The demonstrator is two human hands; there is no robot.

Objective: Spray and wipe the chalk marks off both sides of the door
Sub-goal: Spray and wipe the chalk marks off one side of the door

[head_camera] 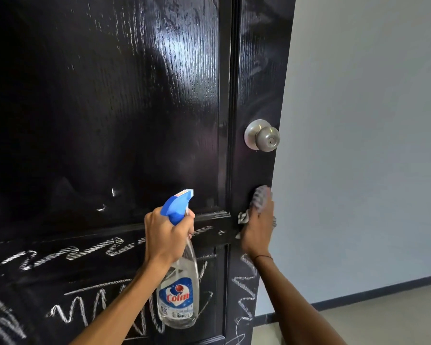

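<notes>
A glossy black door (110, 120) fills the left and middle of the view. Its upper panel looks wet and streaked, with faint chalk traces. White chalk marks (80, 305) cover the lower panel and the right stile below the rail. My left hand (166, 237) grips the neck of a clear spray bottle (178, 297) with a blue trigger head, held close to the door. My right hand (258, 227) presses a striped cloth (256, 201) flat against the door's right stile, just below the knob.
A silver round door knob (263, 135) sticks out near the door's right edge. Past the edge stands a pale grey wall (371, 145) with a dark baseboard (383, 288). A light tiled floor (396, 317) shows at the lower right.
</notes>
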